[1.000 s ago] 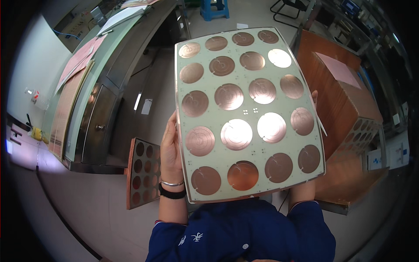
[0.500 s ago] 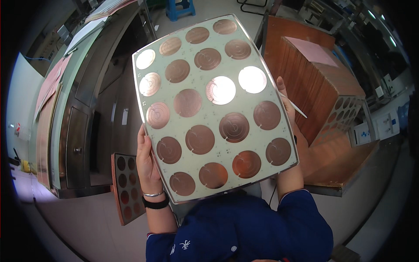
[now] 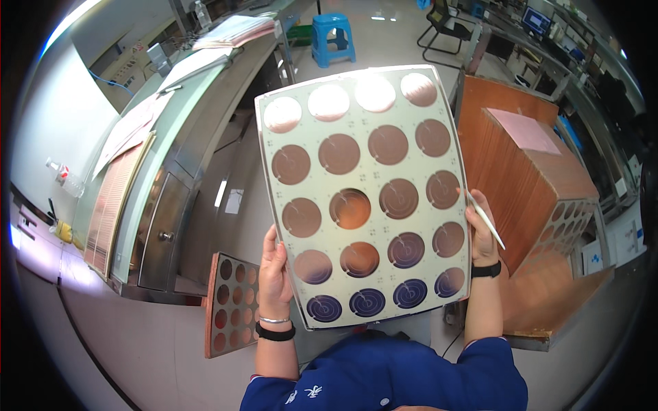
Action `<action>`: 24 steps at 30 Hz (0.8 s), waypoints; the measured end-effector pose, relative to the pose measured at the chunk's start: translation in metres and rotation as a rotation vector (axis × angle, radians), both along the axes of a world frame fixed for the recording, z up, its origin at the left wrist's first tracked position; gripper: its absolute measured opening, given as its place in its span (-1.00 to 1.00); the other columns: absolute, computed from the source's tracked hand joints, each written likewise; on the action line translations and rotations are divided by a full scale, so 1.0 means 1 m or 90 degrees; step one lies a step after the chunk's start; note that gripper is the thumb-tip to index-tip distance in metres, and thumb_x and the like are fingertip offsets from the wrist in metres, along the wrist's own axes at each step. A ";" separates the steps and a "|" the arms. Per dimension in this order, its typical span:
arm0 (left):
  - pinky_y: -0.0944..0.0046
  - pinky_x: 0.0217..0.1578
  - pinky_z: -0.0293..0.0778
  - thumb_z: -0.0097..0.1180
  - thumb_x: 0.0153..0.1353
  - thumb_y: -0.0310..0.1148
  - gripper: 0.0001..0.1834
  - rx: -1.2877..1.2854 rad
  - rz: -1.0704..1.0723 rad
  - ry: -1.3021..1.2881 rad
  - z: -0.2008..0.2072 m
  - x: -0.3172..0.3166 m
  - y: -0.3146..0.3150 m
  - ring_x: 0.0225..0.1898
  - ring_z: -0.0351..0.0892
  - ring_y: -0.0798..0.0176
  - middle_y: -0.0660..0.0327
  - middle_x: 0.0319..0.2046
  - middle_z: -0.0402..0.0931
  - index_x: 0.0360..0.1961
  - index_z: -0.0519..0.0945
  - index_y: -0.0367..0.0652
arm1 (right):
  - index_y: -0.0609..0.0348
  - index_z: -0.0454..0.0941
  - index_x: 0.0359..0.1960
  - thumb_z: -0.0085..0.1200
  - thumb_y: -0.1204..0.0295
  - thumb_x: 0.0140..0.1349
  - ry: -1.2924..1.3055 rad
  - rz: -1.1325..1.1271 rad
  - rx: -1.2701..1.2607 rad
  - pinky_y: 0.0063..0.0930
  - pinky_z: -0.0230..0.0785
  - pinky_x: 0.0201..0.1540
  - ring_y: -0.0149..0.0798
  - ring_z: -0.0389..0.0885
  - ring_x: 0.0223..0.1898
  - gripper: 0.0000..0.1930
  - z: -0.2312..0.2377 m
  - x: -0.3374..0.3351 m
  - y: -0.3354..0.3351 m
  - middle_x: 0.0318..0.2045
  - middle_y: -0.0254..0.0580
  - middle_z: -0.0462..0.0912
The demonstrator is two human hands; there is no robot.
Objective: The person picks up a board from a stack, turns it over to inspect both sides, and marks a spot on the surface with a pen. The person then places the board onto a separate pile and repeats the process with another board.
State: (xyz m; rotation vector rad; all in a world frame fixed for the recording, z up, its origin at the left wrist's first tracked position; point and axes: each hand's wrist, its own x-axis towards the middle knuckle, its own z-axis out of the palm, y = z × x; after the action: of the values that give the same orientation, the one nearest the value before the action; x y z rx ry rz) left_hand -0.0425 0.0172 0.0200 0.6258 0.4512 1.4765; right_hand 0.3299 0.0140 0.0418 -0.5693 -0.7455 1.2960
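A large pale green circuit board panel [image 3: 321, 185] with rows of round copper discs is held up in front of me, tilted. Its far row of discs shines brightly; the near row looks dark blue. My left hand [image 3: 275, 274] grips the left edge, thumb on the front and the other fingers mostly hidden behind. At the right edge, my right hand [image 3: 484, 240] is closed on the panel and also holds a white pen [image 3: 488, 222], which slants outward to the lower right. Part of that hand's fingers is behind the panel.
Similar panels [image 3: 235, 301] lean at lower left beside a metal desk with a drawer [image 3: 164, 236]. Papers [image 3: 236, 31] and a bottle lie on that desk side. At right stand a brown stack [image 3: 528, 185] topped by a pink sheet [image 3: 522, 130], and a wooden stand. A blue stool [image 3: 334, 41] is beyond.
The panel has turned straighter and its tilt has changed, so the bright reflections now sit on the far row. My view has shifted, and more of my right hand and the pen shows.
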 end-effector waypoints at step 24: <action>0.21 0.12 0.34 -0.18 0.33 -0.45 -0.62 0.008 0.131 -0.080 0.001 0.014 0.006 0.10 0.37 0.26 0.19 0.11 0.35 0.18 0.25 -0.09 | 0.07 0.19 0.23 -0.26 -0.16 0.25 0.388 0.011 -0.149 -0.08 0.19 0.20 -0.05 0.33 0.16 -0.32 -0.031 -0.038 -0.037 0.18 -0.13 0.33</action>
State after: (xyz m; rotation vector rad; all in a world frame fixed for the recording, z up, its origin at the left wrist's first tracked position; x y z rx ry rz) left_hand -0.0286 0.0232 0.0213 0.5034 0.4177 1.7052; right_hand 0.2916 -0.0228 0.0111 -0.3202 -0.0964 1.4797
